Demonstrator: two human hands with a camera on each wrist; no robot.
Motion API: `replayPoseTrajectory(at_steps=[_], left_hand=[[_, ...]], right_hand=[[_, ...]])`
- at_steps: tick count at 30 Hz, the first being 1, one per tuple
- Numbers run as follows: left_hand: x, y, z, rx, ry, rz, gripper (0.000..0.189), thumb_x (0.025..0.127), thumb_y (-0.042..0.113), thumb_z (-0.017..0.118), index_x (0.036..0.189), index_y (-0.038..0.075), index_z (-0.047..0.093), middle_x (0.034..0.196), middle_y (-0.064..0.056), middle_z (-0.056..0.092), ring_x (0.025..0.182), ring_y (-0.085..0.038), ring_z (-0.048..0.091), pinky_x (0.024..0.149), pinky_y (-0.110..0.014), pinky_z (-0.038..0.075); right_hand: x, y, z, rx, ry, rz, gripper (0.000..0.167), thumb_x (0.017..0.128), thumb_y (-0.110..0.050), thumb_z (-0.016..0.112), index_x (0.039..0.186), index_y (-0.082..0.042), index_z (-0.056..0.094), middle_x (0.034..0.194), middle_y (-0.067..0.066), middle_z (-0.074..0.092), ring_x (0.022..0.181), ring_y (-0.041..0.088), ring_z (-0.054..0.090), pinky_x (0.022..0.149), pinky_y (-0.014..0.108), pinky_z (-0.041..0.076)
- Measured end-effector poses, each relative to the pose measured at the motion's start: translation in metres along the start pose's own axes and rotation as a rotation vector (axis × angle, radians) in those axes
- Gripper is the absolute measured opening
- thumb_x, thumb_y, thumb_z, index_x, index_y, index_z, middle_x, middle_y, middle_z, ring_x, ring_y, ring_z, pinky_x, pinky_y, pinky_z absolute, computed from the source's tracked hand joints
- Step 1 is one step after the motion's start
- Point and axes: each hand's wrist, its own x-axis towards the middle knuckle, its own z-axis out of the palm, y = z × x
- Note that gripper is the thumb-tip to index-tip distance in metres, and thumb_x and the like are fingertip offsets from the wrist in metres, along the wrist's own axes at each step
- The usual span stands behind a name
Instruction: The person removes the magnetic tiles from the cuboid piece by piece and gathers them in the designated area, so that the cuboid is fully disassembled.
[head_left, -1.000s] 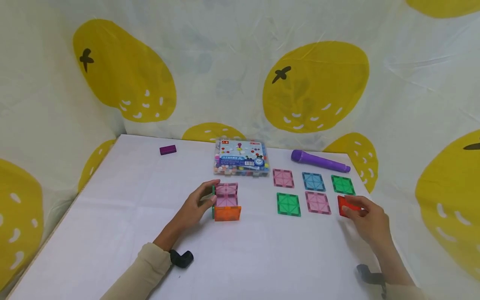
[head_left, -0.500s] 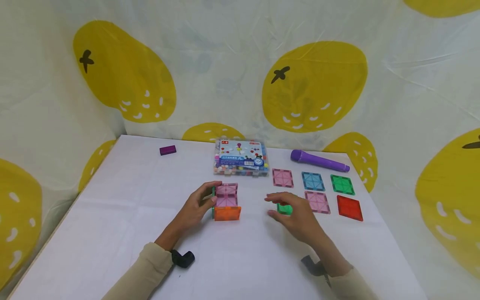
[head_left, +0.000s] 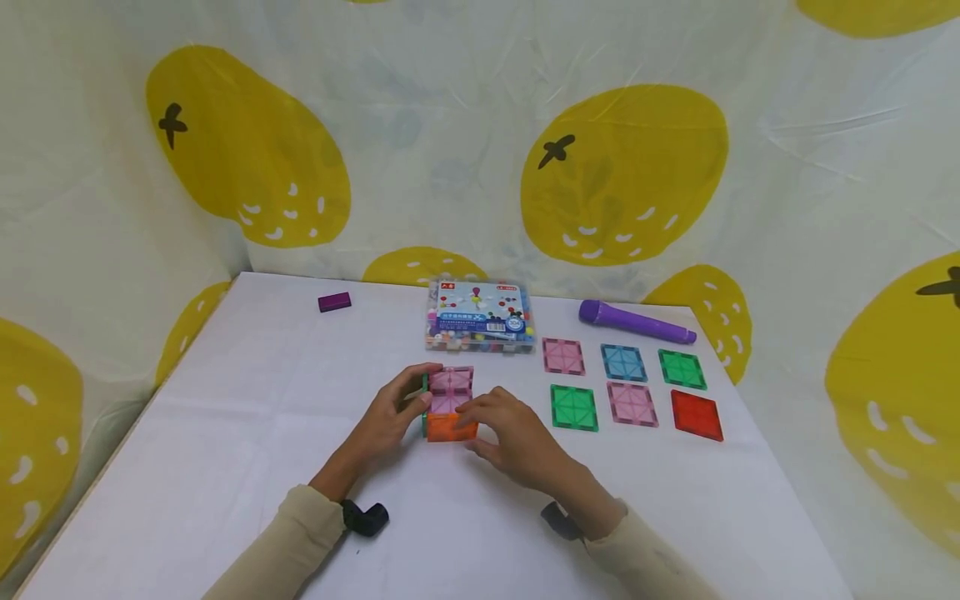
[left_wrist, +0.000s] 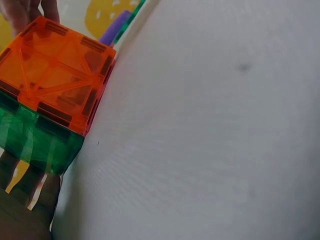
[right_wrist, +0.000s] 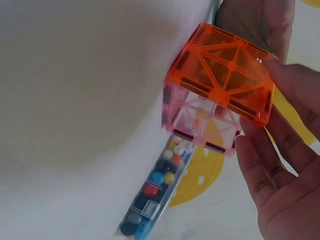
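A small open structure of magnetic tiles stands at the table's middle in the head view. Its front is an orange magnetic tile point(head_left: 442, 427), its back and floor are pink tiles point(head_left: 450, 380), and its left side is a green tile point(left_wrist: 40, 135). My left hand point(head_left: 390, 417) holds the green side, fingers spread along its outer face and thumb near its edge. My right hand point(head_left: 521, 437) pinches the orange tile at its right end; in the right wrist view the thumb lies on its front and fingers reach behind.
Several loose tiles lie flat to the right, including a red tile point(head_left: 696, 415) and a blue tile point(head_left: 623, 363). Behind stand a clear box of coloured beads point(head_left: 480, 317) and a purple microphone point(head_left: 637, 322). A dark purple block point(head_left: 334, 302) sits at back left.
My right hand let go of the red tile, leaving it flat on the right, and moved left to the orange tile. The left hand stayed at the structure.
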Motion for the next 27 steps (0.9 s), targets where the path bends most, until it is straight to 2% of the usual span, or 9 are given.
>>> replayPoseTrajectory(at_steps=[10, 14, 18, 22, 27], left_hand=[[0.000, 0.002, 0.001, -0.013, 0.002, -0.010, 0.046, 0.112, 0.014, 0.053, 0.156, 0.027, 0.048, 0.166, -0.003, 0.046, 0.158, -0.035, 0.038, 0.128, -0.063, 0.031], [0.001, 0.001, 0.001, 0.007, 0.002, -0.009, 0.047, 0.112, 0.014, 0.053, 0.157, 0.027, 0.047, 0.167, -0.004, 0.045, 0.158, -0.036, 0.039, 0.128, -0.063, 0.032], [0.002, -0.001, 0.001, 0.029, 0.001, 0.020, 0.048, 0.112, 0.012, 0.054, 0.158, 0.024, 0.047, 0.167, -0.007, 0.044, 0.157, -0.038, 0.040, 0.127, -0.065, 0.032], [0.003, -0.002, 0.001, 0.032, -0.001, 0.043, 0.048, 0.111, 0.011, 0.054, 0.158, 0.022, 0.047, 0.168, -0.008, 0.044, 0.157, -0.039, 0.040, 0.126, -0.065, 0.033], [0.002, -0.001, 0.001, 0.028, -0.003, 0.044, 0.048, 0.111, 0.011, 0.054, 0.158, 0.022, 0.047, 0.168, -0.009, 0.044, 0.157, -0.040, 0.039, 0.126, -0.065, 0.033]], right_hand=[[0.004, -0.001, 0.009, -0.137, 0.045, -0.009, 0.026, 0.089, -0.002, 0.083, 0.106, -0.022, 0.083, 0.106, -0.008, 0.080, 0.102, 0.010, 0.064, 0.088, 0.025, 0.061], [0.000, 0.001, 0.007, -0.125, 0.086, 0.007, 0.026, 0.088, 0.000, 0.084, 0.103, -0.022, 0.085, 0.102, -0.008, 0.081, 0.097, 0.010, 0.067, 0.084, 0.024, 0.062], [-0.008, 0.007, 0.004, -0.071, 0.152, 0.043, 0.030, 0.085, 0.002, 0.086, 0.101, -0.023, 0.086, 0.100, -0.010, 0.081, 0.096, 0.008, 0.069, 0.083, 0.024, 0.062], [-0.020, 0.016, -0.002, 0.002, 0.215, 0.125, 0.030, 0.087, 0.001, 0.085, 0.102, -0.025, 0.086, 0.100, -0.014, 0.081, 0.099, 0.006, 0.071, 0.087, 0.028, 0.063], [-0.041, 0.026, -0.014, 0.169, 0.263, 0.317, 0.028, 0.092, -0.006, 0.083, 0.106, -0.030, 0.085, 0.105, -0.016, 0.080, 0.103, 0.009, 0.073, 0.092, 0.037, 0.065]])
